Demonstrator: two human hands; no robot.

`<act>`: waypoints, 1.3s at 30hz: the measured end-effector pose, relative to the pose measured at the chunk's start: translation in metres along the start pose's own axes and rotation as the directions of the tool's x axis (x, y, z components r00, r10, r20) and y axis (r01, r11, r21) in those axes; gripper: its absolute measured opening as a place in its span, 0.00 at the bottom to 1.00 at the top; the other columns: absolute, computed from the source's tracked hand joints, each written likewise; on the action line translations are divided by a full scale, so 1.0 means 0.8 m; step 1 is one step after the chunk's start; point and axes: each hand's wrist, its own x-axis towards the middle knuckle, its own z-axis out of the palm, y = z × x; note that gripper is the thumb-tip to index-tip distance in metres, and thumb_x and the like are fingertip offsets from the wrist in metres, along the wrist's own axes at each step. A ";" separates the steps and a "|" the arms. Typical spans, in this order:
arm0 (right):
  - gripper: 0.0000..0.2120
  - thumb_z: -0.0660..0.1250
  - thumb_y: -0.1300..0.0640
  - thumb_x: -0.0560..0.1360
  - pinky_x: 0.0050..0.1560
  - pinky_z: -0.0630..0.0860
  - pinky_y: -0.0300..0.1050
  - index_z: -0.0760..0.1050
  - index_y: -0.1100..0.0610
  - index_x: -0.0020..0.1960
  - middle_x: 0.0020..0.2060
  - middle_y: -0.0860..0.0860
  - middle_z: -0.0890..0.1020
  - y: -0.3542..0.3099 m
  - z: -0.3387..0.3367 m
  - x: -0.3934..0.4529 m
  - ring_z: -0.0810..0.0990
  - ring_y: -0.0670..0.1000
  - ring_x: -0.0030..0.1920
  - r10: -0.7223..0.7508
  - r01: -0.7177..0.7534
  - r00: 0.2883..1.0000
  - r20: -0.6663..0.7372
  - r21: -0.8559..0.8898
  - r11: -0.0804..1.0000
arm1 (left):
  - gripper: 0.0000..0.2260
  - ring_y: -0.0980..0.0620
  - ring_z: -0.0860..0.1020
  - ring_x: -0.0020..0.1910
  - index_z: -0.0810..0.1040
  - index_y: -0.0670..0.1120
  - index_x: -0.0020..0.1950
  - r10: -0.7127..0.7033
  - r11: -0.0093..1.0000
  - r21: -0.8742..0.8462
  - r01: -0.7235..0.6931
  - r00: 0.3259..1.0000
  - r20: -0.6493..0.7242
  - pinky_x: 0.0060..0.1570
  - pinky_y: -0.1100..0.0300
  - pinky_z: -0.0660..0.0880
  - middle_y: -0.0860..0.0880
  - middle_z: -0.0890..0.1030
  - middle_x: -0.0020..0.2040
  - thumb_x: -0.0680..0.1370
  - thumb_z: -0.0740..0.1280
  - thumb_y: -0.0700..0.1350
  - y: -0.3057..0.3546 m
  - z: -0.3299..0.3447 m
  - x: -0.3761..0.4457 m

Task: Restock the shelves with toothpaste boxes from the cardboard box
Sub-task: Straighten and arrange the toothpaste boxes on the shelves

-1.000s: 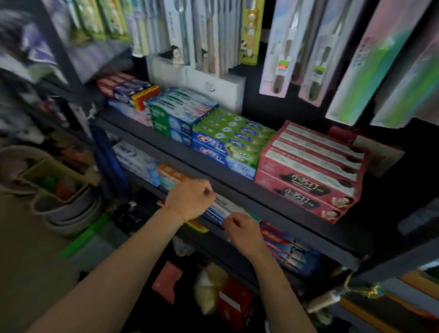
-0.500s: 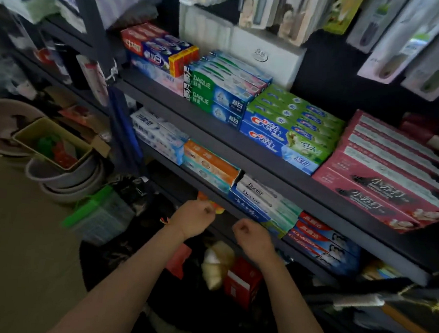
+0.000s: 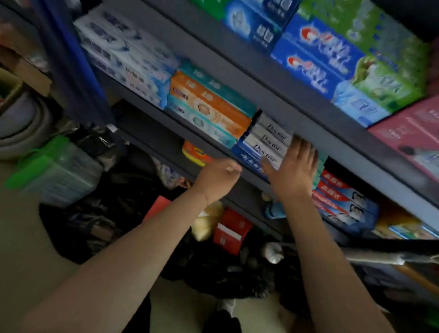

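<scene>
Landmark: the white toothpaste boxes [image 3: 268,141] stacked on the middle shelf [image 3: 238,167]; everything below is placed from that stack.

Right hand: the right hand [image 3: 293,167] lies flat on the stack's near right end, fingers [image 3: 302,149] straight and slightly spread, pressing on the boxes and gripping nothing.

Left hand: the left hand [image 3: 219,177] hangs just in front of the stack, at the shelf edge. Its fingers are curled loosely; I see nothing in them, though blur hides the tips.

Left of the stack: orange and teal boxes [image 3: 208,107], then pale blue boxes [image 3: 127,59], touching side to side.

Right of the stack: red and blue boxes [image 3: 343,201], close against it.

Above the stack: the upper shelf [image 3: 280,93] holds blue and green boxes [image 3: 346,63] and pink boxes [image 3: 423,131], packed tight.

Cardboard box: I cannot find the supply box from here; dark bags and red packets [image 3: 231,230] crowd the floor below the stack.

Progress: this row looks filled, so I judge the white boxes placed and merely being squared up. What remains in the carton cannot be told.
</scene>
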 end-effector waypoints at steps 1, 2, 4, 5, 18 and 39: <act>0.41 0.63 0.39 0.78 0.76 0.50 0.60 0.54 0.66 0.77 0.74 0.66 0.62 0.007 0.006 0.009 0.60 0.66 0.74 -0.005 0.005 1.000 0.014 -0.032 0.999 | 0.12 0.50 0.76 0.63 0.77 0.50 0.65 0.041 0.997 0.061 -0.041 0.999 -0.002 0.61 0.52 0.75 0.50 0.78 0.63 0.82 0.61 0.45 -0.004 0.010 0.006; 0.41 0.61 0.38 0.78 0.76 0.48 0.59 0.52 0.65 0.78 0.75 0.65 0.60 0.013 0.015 0.014 0.58 0.65 0.75 -0.020 0.021 1.000 0.022 -0.056 0.998 | 0.17 0.50 0.74 0.65 0.71 0.52 0.71 0.076 0.987 0.143 -0.075 0.997 -0.001 0.60 0.50 0.75 0.50 0.74 0.69 0.82 0.61 0.46 -0.009 0.020 0.011; 0.41 0.57 0.38 0.80 0.77 0.45 0.58 0.47 0.62 0.80 0.78 0.63 0.53 0.024 0.033 0.016 0.50 0.63 0.78 -0.057 0.060 0.998 0.038 -0.072 0.996 | 0.25 0.49 0.70 0.70 0.60 0.57 0.78 0.116 0.933 0.346 -0.102 0.993 -0.020 0.60 0.47 0.76 0.50 0.65 0.76 0.82 0.61 0.48 -0.022 0.042 0.017; 0.40 0.57 0.39 0.80 0.77 0.43 0.57 0.45 0.61 0.80 0.79 0.62 0.50 0.029 0.042 0.012 0.47 0.62 0.79 -0.076 0.079 0.996 0.044 -0.075 0.994 | 0.27 0.48 0.68 0.71 0.55 0.58 0.79 0.139 0.887 0.450 -0.107 0.990 -0.038 0.60 0.47 0.75 0.49 0.63 0.77 0.82 0.61 0.48 -0.028 0.052 0.019; 0.38 0.59 0.37 0.78 0.76 0.49 0.62 0.54 0.58 0.80 0.78 0.64 0.55 0.055 0.058 0.029 0.53 0.64 0.78 -0.199 0.187 0.976 -0.087 -0.129 0.974 | 0.34 0.44 0.74 0.61 0.49 0.56 0.80 0.326 0.678 0.719 -0.151 0.939 -0.111 0.40 0.53 0.74 0.45 0.68 0.68 0.79 0.63 0.46 -0.053 0.089 0.047; 0.42 0.55 0.32 0.78 0.77 0.48 0.57 0.43 0.54 0.81 0.80 0.59 0.49 0.056 0.060 0.040 0.47 0.59 0.79 -0.245 0.245 0.969 0.015 -0.140 0.959 | 0.34 0.46 0.71 0.67 0.51 0.47 0.79 0.346 0.582 0.809 -0.088 0.926 -0.148 0.39 0.56 0.73 0.46 0.63 0.76 0.78 0.63 0.53 -0.061 0.100 0.042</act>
